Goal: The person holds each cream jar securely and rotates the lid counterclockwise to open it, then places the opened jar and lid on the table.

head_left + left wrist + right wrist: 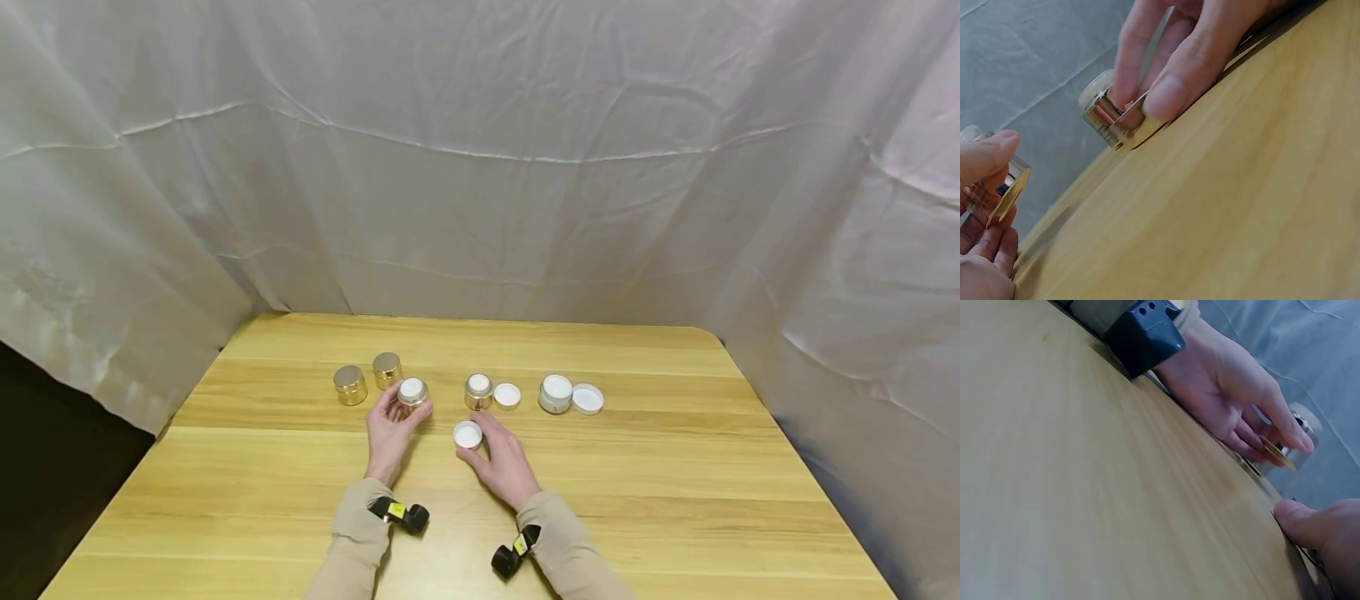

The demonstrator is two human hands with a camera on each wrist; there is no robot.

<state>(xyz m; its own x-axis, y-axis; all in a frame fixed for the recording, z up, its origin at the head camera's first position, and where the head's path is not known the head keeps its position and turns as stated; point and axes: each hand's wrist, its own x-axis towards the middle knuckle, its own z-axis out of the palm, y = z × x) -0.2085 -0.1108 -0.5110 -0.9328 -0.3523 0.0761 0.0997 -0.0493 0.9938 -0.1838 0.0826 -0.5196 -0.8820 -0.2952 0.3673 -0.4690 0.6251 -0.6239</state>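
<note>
My left hand (387, 440) grips a small open cosmetic jar (412, 391), its white inner top facing up, between thumb and fingers. In the left wrist view the held jar (1015, 181) shows a shiny gold base, tilted off the table. My right hand (508, 467) pinches a round jar lid (467, 436) by its sides, white inside upward, low at the tabletop. In the right wrist view the right thumb (1304, 524) shows at the lower right, while the lid is hidden. Just beyond the right hand stands another open jar (478, 392).
Two jars with gold lids, a nearer one (350, 385) and a farther one (387, 370), stand at the left. An upturned lid (507, 396) lies beside the middle jar. Farther right are a larger open jar (556, 395) and its upturned lid (588, 399). Grey curtain (480, 208) surrounds the wooden table (675, 467).
</note>
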